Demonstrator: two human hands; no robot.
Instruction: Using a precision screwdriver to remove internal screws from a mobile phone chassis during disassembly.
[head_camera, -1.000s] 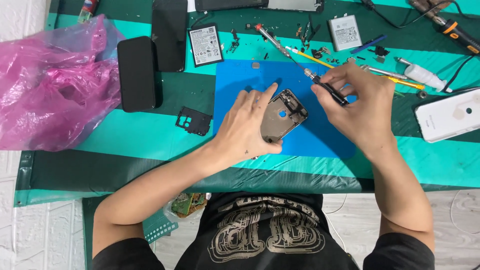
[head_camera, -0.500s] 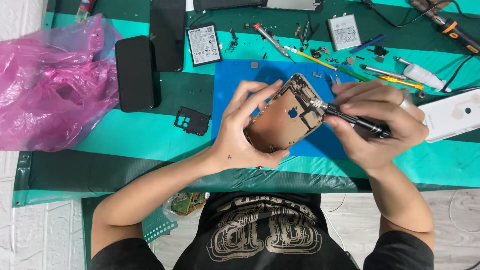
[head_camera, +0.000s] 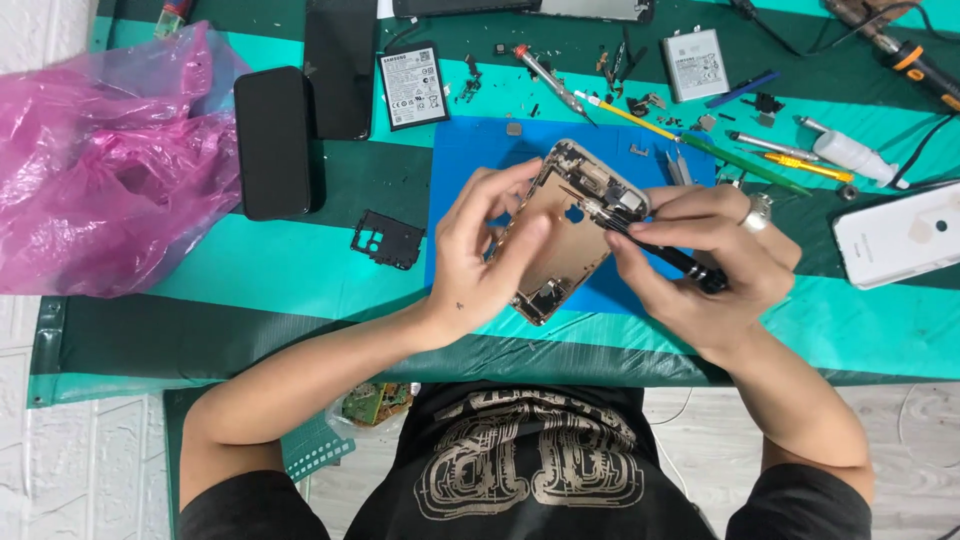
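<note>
The left hand (head_camera: 478, 262) grips an opened phone body (head_camera: 567, 232), gold at the rim, with fingers curled over its left edge and the thumb along its lower side. The phone is lifted and tilted over the blue mat (head_camera: 480, 160), near the middle of the desk (head_camera: 250, 270), its camera end pointing up towards the far edge and its bottom end towards the near edge. The right hand (head_camera: 705, 258) is closed around a black screwdriver (head_camera: 668, 252), whose tip meets the inner parts at the phone's upper end, just beside the camera opening. So the phone sits between the two hands, held from the left and touched by the tool from the right; the right hand's fingertips lie close to its right edge.

Left of the mat lies a small black plastic cover (head_camera: 388, 238), and beyond it two dark phones (head_camera: 275, 142) lie side by side near the far edge. A phone battery (head_camera: 412, 86) lies just above the mat's far left corner. A crumpled pink plastic bag (head_camera: 105, 165) fills the desk's left end. At the right end rests a white phone back (head_camera: 898, 236), with a second battery (head_camera: 696, 63), a white tube (head_camera: 852, 154) and loose pens and tools scattered along the far right side.
</note>
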